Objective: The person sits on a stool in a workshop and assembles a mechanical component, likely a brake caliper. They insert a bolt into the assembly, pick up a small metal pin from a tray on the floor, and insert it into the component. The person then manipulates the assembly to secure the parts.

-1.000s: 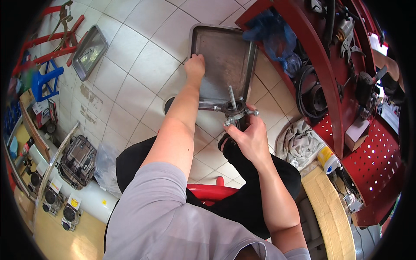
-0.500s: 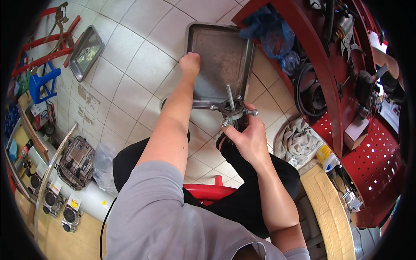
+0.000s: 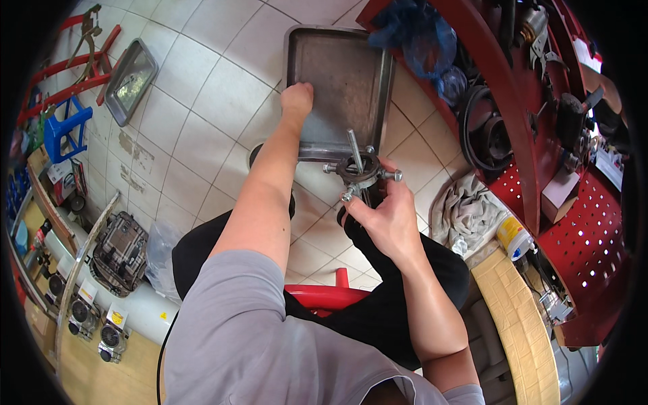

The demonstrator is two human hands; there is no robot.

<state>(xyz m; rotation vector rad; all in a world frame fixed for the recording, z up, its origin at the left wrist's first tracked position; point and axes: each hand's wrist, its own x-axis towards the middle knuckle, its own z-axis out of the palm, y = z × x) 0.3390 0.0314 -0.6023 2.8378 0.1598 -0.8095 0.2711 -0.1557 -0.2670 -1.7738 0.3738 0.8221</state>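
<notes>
My left hand (image 3: 297, 100) is stretched forward, closed like a fist, over the left part of a worn metal tray (image 3: 341, 74) on the floor. Its fingers face away, so what they hold, if anything, is hidden. My right hand (image 3: 385, 209) grips a ring-shaped metal part (image 3: 358, 170) with bolts sticking out around its rim and a bright rod (image 3: 354, 148) rising tilted from its middle. That part is held above the floor, just past the tray's near edge, with the thumb on its near side. Its underside is mostly out of sight.
A red workbench (image 3: 493, 74) with tools and a black pulley wheel (image 3: 486, 128) stands at right, near a grey rag (image 3: 462, 212). A smaller tray (image 3: 131, 82), a blue stool (image 3: 67, 128) and a clear plastic bag (image 3: 162, 260) are at left. Below me is a red stool (image 3: 327, 295).
The view has shifted slightly, and the tray sits a little higher in it. My right hand keeps its hold on the ring-shaped part, which has tilted slightly. My left hand stays closed.
</notes>
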